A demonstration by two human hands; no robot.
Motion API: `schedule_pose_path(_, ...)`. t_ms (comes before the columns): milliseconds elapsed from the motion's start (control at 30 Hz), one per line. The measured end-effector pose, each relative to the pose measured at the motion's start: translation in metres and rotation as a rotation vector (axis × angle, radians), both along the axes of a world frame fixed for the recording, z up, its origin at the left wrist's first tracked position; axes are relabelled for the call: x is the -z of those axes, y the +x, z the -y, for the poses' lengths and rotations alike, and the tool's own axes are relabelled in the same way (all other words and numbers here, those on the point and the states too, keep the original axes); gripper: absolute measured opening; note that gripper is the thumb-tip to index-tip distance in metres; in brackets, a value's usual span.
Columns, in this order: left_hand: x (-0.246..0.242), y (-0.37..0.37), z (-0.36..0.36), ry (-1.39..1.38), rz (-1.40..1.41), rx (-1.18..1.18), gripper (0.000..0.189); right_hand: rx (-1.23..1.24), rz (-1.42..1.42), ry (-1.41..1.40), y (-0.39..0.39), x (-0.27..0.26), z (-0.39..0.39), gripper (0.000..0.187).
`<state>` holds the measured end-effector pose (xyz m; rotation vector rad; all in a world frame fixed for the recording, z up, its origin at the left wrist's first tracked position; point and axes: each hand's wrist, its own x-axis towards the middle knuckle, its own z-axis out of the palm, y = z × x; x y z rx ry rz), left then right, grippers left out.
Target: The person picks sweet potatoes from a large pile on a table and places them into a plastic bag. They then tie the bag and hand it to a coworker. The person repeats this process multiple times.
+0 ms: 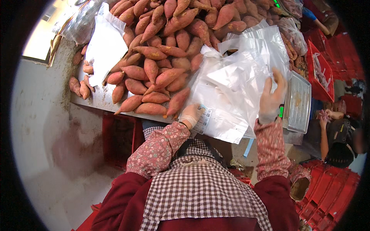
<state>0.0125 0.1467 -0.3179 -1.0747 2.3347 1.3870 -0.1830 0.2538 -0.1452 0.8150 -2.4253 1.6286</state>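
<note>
A large heap of sweet potatoes (150, 69) covers the left and back of the metal table. Sheets of thin clear plastic bags (228, 83) lie spread to the right of the heap. My left hand (191, 114), in a thin glove, pinches the edge of a strip of printed labels (204, 121) at the table's front edge, on the bags. My right hand (272, 95), blurred, is raised over the right side of the bags with fingers apart and nothing in it. A weighing scale with a metal tray (298, 102) stands right of that hand.
A white bag (107, 43) lies on the heap's left side. A red crate (319, 72) stands beyond the scale, and more red crates (332, 190) are at lower right. Co-workers' hands (326, 115) and a blue-gloved hand (309, 14) show at the right. A grey wall is at left.
</note>
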Motion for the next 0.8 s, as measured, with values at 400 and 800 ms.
schedule_pose_path(400,0.035,0.031,0.005,0.075,-0.195,-0.095,0.034,-0.882,-0.317,0.844,0.103,0.18,-0.07,0.074)
schedule_pose_path(800,0.052,0.038,-0.044,-0.053,-0.225,0.268,0.036,-0.864,-0.417,0.602,0.083,0.202,-0.074,0.033)
